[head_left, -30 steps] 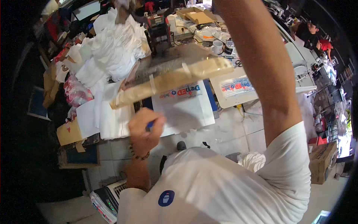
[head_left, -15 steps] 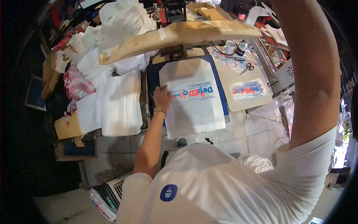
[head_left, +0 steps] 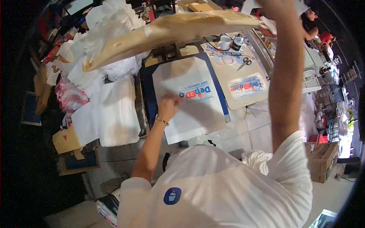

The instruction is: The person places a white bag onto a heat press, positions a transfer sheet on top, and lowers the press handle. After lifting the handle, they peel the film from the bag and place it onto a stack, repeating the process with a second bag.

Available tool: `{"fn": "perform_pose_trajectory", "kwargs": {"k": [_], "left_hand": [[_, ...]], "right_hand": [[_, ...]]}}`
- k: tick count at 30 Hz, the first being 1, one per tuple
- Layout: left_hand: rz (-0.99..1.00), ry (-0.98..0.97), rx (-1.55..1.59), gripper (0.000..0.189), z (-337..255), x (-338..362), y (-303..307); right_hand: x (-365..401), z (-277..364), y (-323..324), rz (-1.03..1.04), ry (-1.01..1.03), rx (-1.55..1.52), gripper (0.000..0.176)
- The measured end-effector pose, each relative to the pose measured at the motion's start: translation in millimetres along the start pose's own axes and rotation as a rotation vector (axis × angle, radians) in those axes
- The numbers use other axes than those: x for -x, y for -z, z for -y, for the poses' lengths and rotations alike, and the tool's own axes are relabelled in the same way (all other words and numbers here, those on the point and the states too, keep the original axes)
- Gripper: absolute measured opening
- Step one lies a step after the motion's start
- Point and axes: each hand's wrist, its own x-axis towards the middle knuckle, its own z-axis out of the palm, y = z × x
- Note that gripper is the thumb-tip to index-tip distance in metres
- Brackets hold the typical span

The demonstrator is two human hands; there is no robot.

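Strong fisheye distortion, black edges, bright floor glare, soft shadows, slight blur.

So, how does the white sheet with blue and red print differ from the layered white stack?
The printed sheet shows lettering; the white stack shows none. The sheet looks thin, the stack thick. The left hand is over the sheet, not the stack. Both are white.

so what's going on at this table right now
A person is working over a white sheet with blue and red print, which lies on a dark blue board. Their left hand is at the print's edge; whether it touches is unclear. Their right hand is raised at the top of the view, too blurred to show its grip. A tan-edged panel stands raised behind the sheet, and a white stack lies to the left.
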Motion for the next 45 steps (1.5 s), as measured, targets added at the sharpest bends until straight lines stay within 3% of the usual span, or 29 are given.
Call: {"fn": "perform_pose_trajectory", "kwargs": {"k": [1,2,3,4,5,6,8,11,15,18,20,22,24,26,28,30,31,32,34,35,37,38,39,42,44,45], "left_hand": [[-0.066,-0.098,-0.079,0.008,-18,1,7],[-0.072,-0.096,-0.079,0.008,-23,5,1],[-0.133,-0.06,0.019,0.007,-23,8,-8],[-0.19,-0.023,0.117,0.006,-26,10,-15],[0.059,-0.178,0.1,0.003,-39,15,-13],[0.069,-0.167,0.099,0.003,-53,22,-11],[-0.051,0.055,0.263,0.002,-73,12,-9],[0.035,-0.082,0.298,0.004,-83,17,-25],[0.172,-0.166,0.402,0.003,-93,15,-36],[0.198,-0.005,0.385,0.003,-123,20,-25],[0.296,-0.025,0.464,0.003,-130,24,-30],[0.605,-0.02,0.591,0.004,-154,42,-22],[0.671,-0.029,0.606,0.007,-150,64,-41],[1.214,0.235,0.769,0.009,-156,90,-47],[1.312,0.321,0.836,0.01,-150,116,-64],[1.424,0.393,0.894,0.011,-118,155,-103],[1.291,0.26,0.753,0.02,-83,185,-136],[1.163,0.119,0.627,0.029,-63,201,-156],[1.315,0.369,0.541,0.041,-95,172,-118],[1.282,0.275,0.491,0.041,-102,168,-113],[1.242,0.145,0.48,0.04,-88,174,-120],[1.237,0.12,0.513,0.04,-78,179,-130],[1.293,0.077,0.514,0.04,-85,178,-132],[1.356,0.11,0.495,0.036,-89,173,-134],[1.474,0.19,0.378,0.033,-65,184,-164],[1.475,-0.02,0.299,0.033,-90,172,-154]], "right_hand": [[45,-41,2,0.018,-0.221,-0.072,0.042],[77,-5,-4,0.353,-0.21,-0.267,0.043],[125,-27,-15,0.471,-0.47,-0.347,0.04],[168,-46,-25,0.633,-0.604,-0.396,0.034],[221,-72,-41,0.672,-0.824,-0.448,0.032],[266,-88,-55,0.723,-0.932,-0.236,0.031],[365,-115,-77,0.604,-0.805,-0.063,0.033],[413,-90,-87,0.45,-0.986,-0.091,0.037],[429,-82,-96,0.265,-0.823,-0.042,0.039],[442,-96,-107,0.171,-0.995,-0.157,0.038],[431,-93,-100,0.113,-1.082,-0.329,0.047],[425,-91,-97,0.021,-1.353,-0.576,0.061],[411,-99,-98,0.057,-1.404,-0.487,0.071],[414,-120,-109,0.117,-1.303,-0.357,0.072],[387,-111,-111,0.091,-1.531,-0.554,0.071],[417,-161,-161,0.241,-1.067,-0.029,0.065],[374,-131,-147,0.229,-1.251,-0.076,0.062],[367,-126,-149,0.206,-1.144,-0.023,0.065],[376,-134,-174,-0.054,-0.918,-0.061,0.061],[384,-139,-174,-0.161,-0.707,-0.092,0.057],[386,-123,-133,-0.13,-0.667,-0.023,0.047],[390,-116,-96,0.008,-0.739,-0.091,0.043],[407,-110,-61,-0.027,-0.764,-0.121,0.041],[485,-89,43,-0.215,-0.796,-0.11,0.043],[527,-35,119,-0.477,-0.86,-0.184,0.043],[545,-5,152,-0.536,-0.904,-0.045,0.047]]}}
